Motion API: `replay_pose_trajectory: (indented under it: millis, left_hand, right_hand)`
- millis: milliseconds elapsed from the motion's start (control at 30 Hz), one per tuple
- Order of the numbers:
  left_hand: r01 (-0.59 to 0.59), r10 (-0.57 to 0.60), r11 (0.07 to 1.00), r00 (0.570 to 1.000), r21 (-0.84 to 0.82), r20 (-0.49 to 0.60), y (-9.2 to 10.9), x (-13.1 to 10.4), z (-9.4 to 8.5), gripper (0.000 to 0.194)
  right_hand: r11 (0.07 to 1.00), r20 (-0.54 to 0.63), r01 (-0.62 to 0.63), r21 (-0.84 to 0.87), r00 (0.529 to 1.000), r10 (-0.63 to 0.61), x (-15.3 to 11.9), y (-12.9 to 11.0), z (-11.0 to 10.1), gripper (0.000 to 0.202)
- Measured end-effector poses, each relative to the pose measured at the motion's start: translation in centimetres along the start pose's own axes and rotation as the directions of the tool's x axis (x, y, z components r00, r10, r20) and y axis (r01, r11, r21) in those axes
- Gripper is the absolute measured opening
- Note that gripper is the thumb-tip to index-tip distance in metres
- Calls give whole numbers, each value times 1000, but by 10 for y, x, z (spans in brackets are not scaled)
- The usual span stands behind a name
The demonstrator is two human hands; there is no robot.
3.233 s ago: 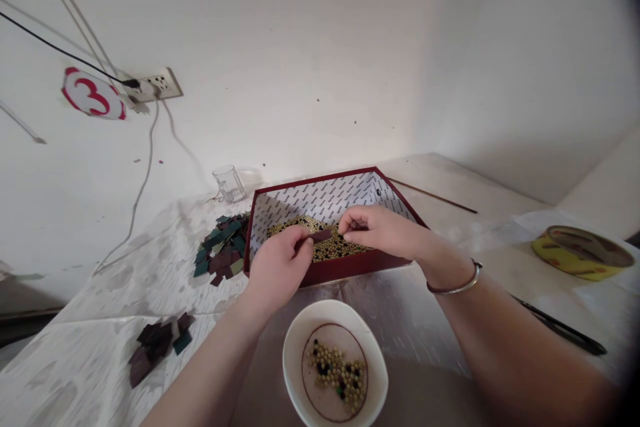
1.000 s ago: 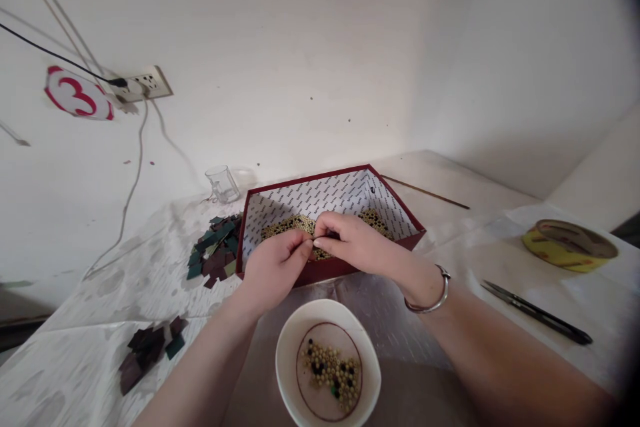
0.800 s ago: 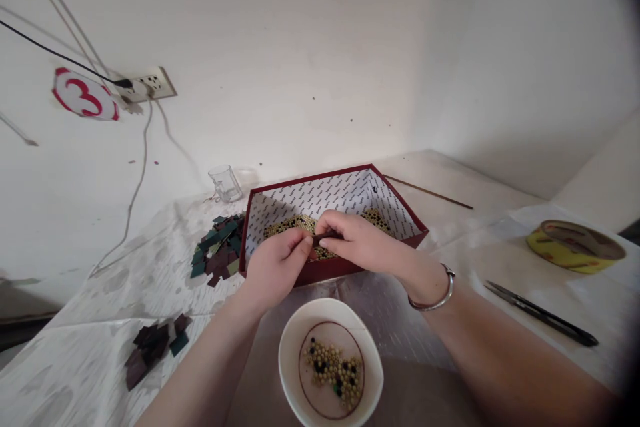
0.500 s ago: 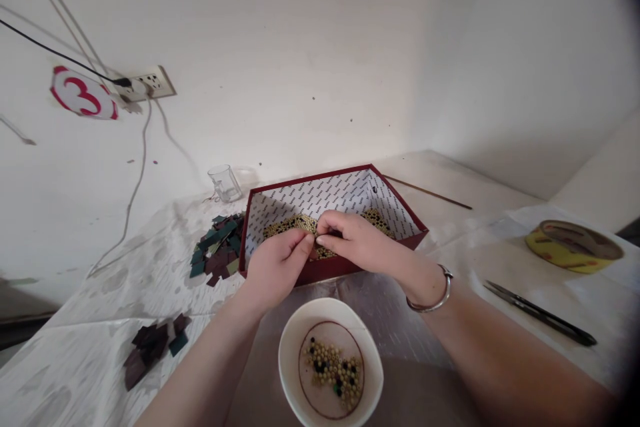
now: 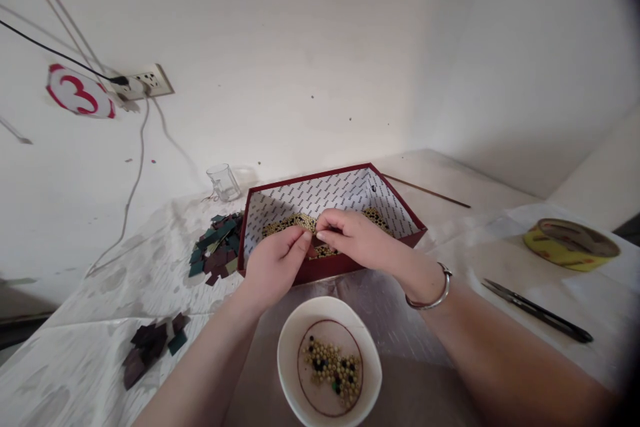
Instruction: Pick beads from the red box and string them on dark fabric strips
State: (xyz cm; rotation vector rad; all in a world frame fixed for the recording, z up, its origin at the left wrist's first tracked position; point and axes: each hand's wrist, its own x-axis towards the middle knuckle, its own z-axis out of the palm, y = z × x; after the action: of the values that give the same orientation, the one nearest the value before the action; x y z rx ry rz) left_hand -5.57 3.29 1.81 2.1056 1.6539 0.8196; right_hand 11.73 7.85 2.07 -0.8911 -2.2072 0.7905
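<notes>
Over the front part of a red box (image 5: 325,272) with a patterned white lining, my left hand (image 5: 280,260) and my right hand (image 5: 355,237) meet almost fingertip to fingertip. Both are pinched closed; whatever lies between the fingers is too small to make out. Yellowish and black beads (image 5: 377,219) cover part of the box's floor, partly hidden by my hands. Nearer to me, below the hands, stands a white bowl (image 5: 370,373) holding more yellowish, black and green beads (image 5: 333,367).
Dark green and brown pieces (image 5: 215,247) lie left of the box, a smaller pile (image 5: 150,343) nearer. A glass mug (image 5: 225,183) stands behind. To the right are a thin stick (image 5: 427,191), a yellow tape roll (image 5: 570,247) and black tweezers (image 5: 540,310).
The fingertips of my hands have parted very slightly above the box. The whole view has shifted a little; the objects on the table look the same.
</notes>
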Motion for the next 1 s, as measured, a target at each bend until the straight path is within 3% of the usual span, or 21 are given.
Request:
replay_pose_trajectory:
  millis: [1000]
  left_hand:
    - [27, -31, 991, 999, 133, 24, 3, -1, 0, 25]
  right_hand:
    - [999, 18, 41, -20, 999, -40, -1, 7, 3, 6]
